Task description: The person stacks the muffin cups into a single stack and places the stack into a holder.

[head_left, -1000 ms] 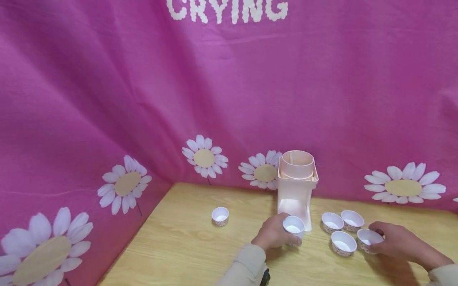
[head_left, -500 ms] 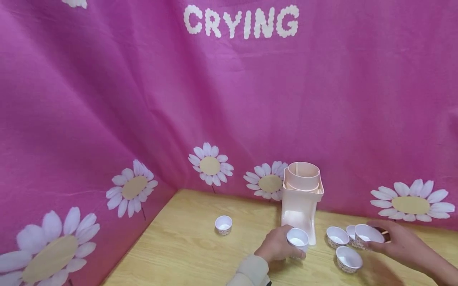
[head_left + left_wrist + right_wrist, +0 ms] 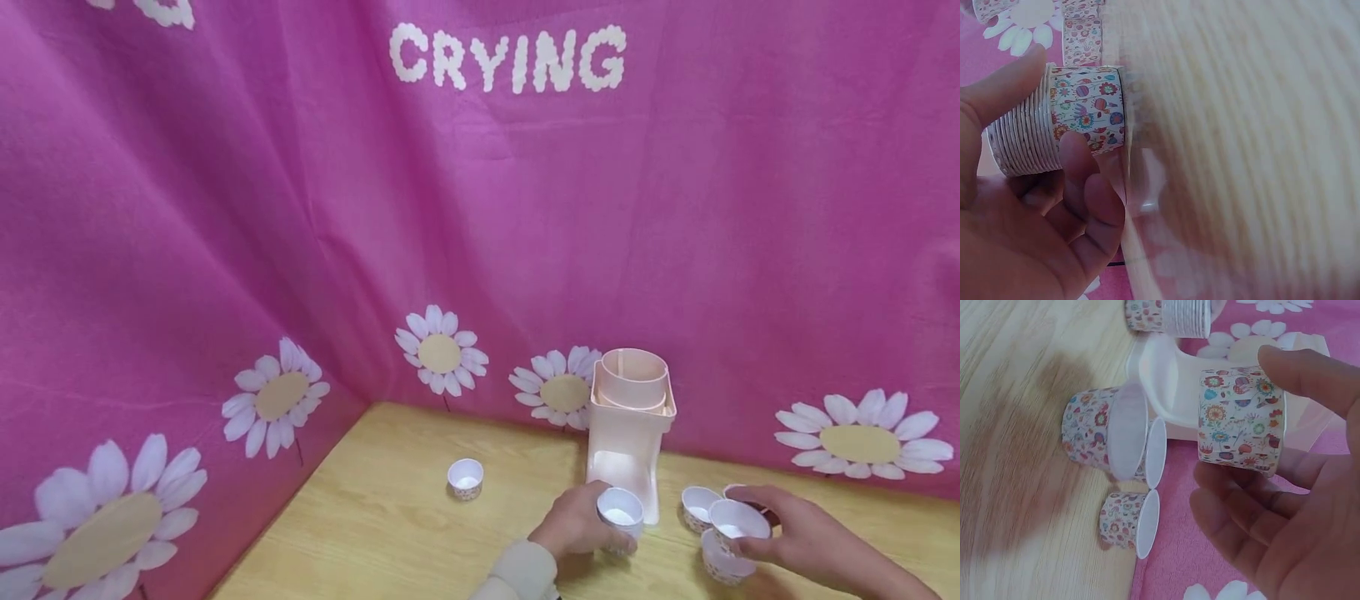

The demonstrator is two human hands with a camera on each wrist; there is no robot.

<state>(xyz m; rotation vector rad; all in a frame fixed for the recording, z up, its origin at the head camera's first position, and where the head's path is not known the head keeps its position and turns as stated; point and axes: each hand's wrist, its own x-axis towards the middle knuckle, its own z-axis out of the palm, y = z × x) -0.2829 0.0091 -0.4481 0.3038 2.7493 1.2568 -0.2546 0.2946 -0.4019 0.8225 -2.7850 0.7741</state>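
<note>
Pink cloth [image 3: 480,208] w/ white letters "CRYING" [image 3: 507,58] and printed white flowers [image 3: 438,352] hangs at the far side, and before it is a light wood table [image 3: 382,500]. L hand [image 3: 577,523], w/ a pale sleeve [image 3: 523,571], has its thumb and fingers round a stack of small cups [image 3: 621,510], mouth up, just at the near side of the pale pink stand [image 3: 626,429]. On top of this stand is a round tube [image 3: 634,379]. In the L wrist view one sees many rims, set close one in another, and the end cup has a colourful flower print; whether its bottom touches the table, I cannot tell. R hand [image 3: 806,537] is to the right of the stand and holds one cup [image 3: 740,518] narrow btw. thumb and fingers. This cup is kept above the table, apart from the other cups, acc. to the R wrist view. Near it three cups [image 3: 1088,428] w/ the same kind of print stand upright on the table; from the head, one is mostly hidden behind R hand and its cup. Another single cup [image 3: 466,481] stands alone, well to the left of the stand
</note>
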